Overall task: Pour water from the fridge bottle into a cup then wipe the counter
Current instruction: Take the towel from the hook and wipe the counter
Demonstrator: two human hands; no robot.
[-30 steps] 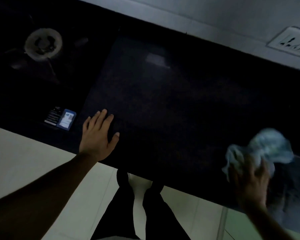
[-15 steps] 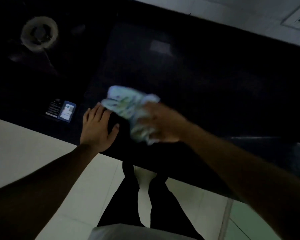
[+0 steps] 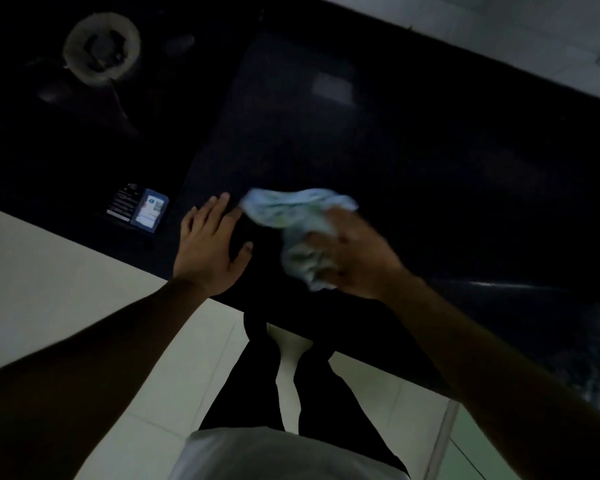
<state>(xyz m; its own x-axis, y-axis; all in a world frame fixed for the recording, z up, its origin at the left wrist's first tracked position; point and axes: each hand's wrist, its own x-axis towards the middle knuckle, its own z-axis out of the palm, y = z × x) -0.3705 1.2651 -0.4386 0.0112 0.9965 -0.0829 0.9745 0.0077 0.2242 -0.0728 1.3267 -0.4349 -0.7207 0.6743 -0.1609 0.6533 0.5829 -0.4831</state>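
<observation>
Wiping grip: right hand (image 3: pixel 354 258) is bunched on a pale, crumpled cloth (image 3: pixel 298 220), fingers closed round its nearer end. The outline is blurred, so which fingers do the holding cannot be told.
Cloth vs grip: most of the cloth spills out ahead and to the left of the hand, and a smaller wad hangs below the palm.
Cloth on counter: over the dark counter (image 3: pixel 430 168), close to its front edge. Whether it presses on the surface or rides just above cannot be told.
Left hand: left hand (image 3: pixel 208 247) lies flat at the front edge of the counter, fingers straight and slightly spread, nothing held. Its fingertips are just beside the cloth's free end; touching or apart cannot be told.
Surface: too dim to tell wet from dry; no spill or streak is readable.
Further out: two small labels (image 3: pixel 137 211) sit near the front edge, left of the left hand. A stove burner (image 3: pixel 101 46) lies toward the far left corner.
Bottle, cup: neither in view.
Progress (judgement): wiping step in hand. Pouring is presumed finished but cannot be confirmed from this view.
Remaining (judgement): the wide stretch of counter to the right and toward the back edge looks due for cloth passes.
</observation>
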